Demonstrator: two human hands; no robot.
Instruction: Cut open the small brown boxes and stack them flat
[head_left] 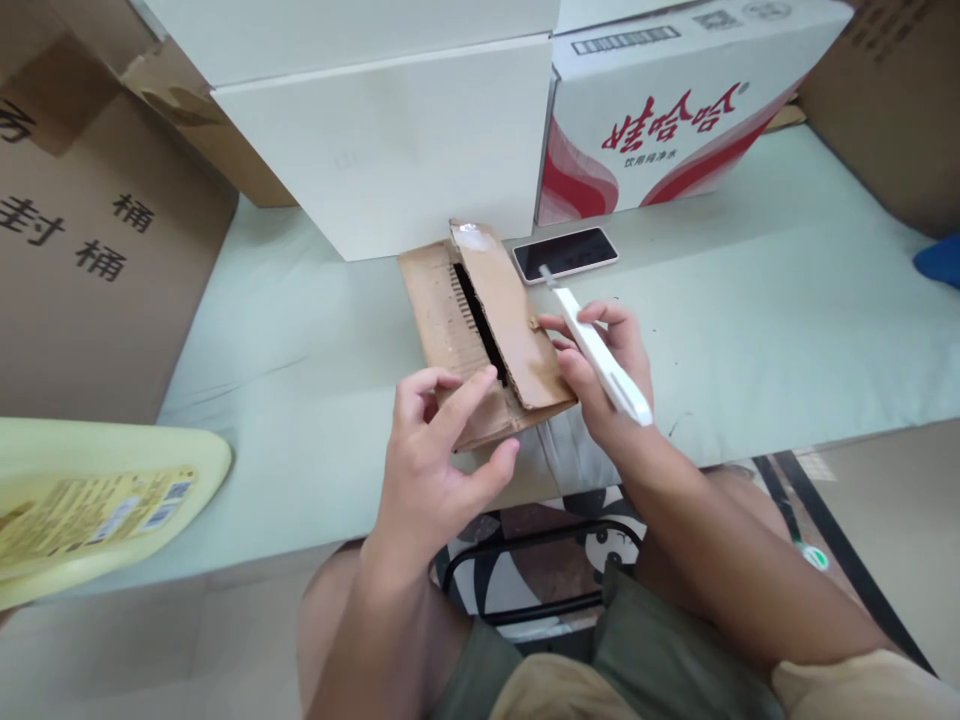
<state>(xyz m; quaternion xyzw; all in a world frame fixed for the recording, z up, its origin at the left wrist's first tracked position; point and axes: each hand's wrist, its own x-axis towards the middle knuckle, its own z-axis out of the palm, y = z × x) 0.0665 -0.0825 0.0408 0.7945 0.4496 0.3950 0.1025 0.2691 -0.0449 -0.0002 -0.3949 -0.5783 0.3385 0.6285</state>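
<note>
A small brown cardboard box (517,320) lies near the front of the covered table, its top flaps parted by a dark slit. With fingers spread, my left hand (446,450) rests at the box's near left side, the index fingertip at the slit's near end. A white utility knife (596,350) is held in my right hand (611,360), its blade end pointing up and away from me. Some fingers of that hand reach the flap's right edge. Just beyond the box lies a phone (566,254), dark screen up.
Behind stand a plain white box (405,150) and a white-and-red water carton (660,130). A large brown carton (97,220) is at the left, with a yellow bottle (105,500) closer to me. Another brown carton (885,120) and a blue object (939,262) are at the right.
</note>
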